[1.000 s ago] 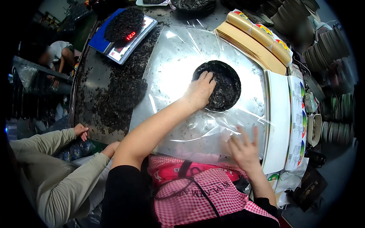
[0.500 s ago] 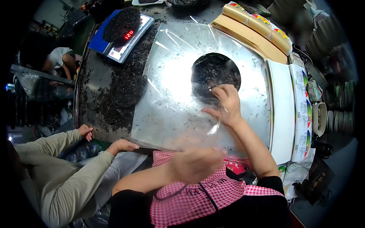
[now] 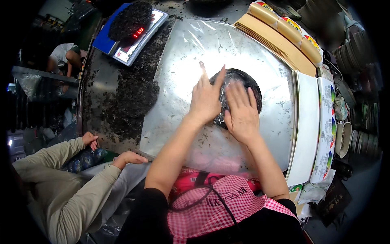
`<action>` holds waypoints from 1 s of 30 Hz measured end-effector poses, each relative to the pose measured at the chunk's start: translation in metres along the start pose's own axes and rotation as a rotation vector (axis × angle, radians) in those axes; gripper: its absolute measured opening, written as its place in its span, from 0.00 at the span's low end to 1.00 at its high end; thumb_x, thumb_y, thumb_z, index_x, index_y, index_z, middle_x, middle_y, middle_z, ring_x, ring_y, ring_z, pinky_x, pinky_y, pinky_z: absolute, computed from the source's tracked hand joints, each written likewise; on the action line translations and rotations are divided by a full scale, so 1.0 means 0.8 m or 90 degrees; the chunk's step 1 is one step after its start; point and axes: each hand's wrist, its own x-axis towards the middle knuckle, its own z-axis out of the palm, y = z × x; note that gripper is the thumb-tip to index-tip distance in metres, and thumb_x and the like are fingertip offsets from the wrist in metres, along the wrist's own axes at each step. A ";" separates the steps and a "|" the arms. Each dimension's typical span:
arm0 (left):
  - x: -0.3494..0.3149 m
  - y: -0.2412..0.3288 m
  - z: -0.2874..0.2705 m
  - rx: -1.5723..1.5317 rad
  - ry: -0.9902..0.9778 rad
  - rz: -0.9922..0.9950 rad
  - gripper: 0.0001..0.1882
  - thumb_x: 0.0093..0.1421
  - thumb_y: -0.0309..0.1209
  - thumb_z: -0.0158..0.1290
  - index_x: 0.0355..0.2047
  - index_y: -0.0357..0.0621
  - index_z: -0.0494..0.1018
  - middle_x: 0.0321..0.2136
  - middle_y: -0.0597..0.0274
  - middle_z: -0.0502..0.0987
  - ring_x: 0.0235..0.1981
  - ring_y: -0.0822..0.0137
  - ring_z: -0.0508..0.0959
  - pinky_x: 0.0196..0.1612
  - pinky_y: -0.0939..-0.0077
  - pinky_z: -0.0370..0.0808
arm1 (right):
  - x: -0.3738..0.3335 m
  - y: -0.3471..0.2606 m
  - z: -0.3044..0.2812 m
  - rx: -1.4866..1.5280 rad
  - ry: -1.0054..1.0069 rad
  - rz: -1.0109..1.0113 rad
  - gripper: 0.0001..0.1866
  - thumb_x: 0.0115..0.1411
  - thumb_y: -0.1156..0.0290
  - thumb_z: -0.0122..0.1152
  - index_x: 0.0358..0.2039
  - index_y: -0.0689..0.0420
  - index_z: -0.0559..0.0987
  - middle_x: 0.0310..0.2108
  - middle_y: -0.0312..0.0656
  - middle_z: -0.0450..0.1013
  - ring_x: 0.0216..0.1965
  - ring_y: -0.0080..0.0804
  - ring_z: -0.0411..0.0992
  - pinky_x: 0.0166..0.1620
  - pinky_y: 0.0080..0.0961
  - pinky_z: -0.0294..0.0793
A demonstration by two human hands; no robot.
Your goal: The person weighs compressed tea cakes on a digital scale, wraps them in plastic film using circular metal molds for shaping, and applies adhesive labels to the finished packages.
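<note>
A round, flat cake of dark dried flakes [image 3: 240, 75], seaweed-like, lies on a stack of clear plastic sheets [image 3: 174, 77] in front of me. Glare over the cake shows clear film covering it. My right hand [image 3: 243, 114] rests palm down over the cake, fingers stretched out and slightly blurred. Just left of the cake's edge is my left hand [image 3: 205, 97], with thumb and index finger spread wide on the film. Both hands are empty. Part of the cake is hidden under my right hand.
A blue and white digital scale [image 3: 140, 51] at the far left bears another dark cake [image 3: 136, 20]. Loose dark flakes [image 3: 130, 97] litter the metal table. Brown card sheets [image 3: 280, 44], white sheets [image 3: 304, 126] and printed packaging [image 3: 325, 126] line the right side. A co-worker's hand [image 3: 129, 158] rests at the left.
My left hand has swung up from near the apron onto the sheet beside the cake. My right hand has gone from fingers bent at the cake's near edge to flat over it.
</note>
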 end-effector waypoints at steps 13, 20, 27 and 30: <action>-0.005 -0.002 0.032 0.081 0.077 0.282 0.36 0.50 0.21 0.55 0.61 0.41 0.58 0.61 0.48 0.60 0.61 0.47 0.63 0.63 0.57 0.61 | 0.054 0.074 -0.019 0.909 0.417 0.285 0.46 0.51 0.87 0.53 0.68 0.60 0.42 0.49 0.53 0.70 0.49 0.38 0.71 0.55 0.29 0.67; -0.005 -0.013 -0.011 -0.093 0.098 0.325 0.43 0.45 0.46 0.68 0.55 0.41 0.59 0.55 0.44 0.63 0.61 0.49 0.63 0.62 0.60 0.64 | 0.024 0.046 0.007 0.524 0.312 0.037 0.19 0.43 0.86 0.43 0.36 0.60 0.76 0.31 0.40 0.72 0.41 0.35 0.72 0.61 0.37 0.63; -0.005 -0.005 0.015 -0.251 0.094 0.216 0.26 0.59 0.39 0.57 0.52 0.38 0.64 0.48 0.45 0.70 0.49 0.46 0.72 0.52 0.61 0.70 | 0.033 0.036 0.029 0.279 0.133 0.034 0.20 0.42 0.87 0.46 0.39 0.61 0.71 0.31 0.47 0.70 0.41 0.47 0.73 0.62 0.39 0.63; -0.007 -0.022 0.020 -0.230 0.084 0.261 0.23 0.58 0.31 0.54 0.51 0.34 0.63 0.48 0.43 0.68 0.51 0.44 0.69 0.54 0.58 0.66 | 0.036 0.010 0.029 0.479 0.318 0.108 0.24 0.41 0.85 0.49 0.43 0.60 0.70 0.41 0.47 0.69 0.49 0.47 0.69 0.62 0.37 0.62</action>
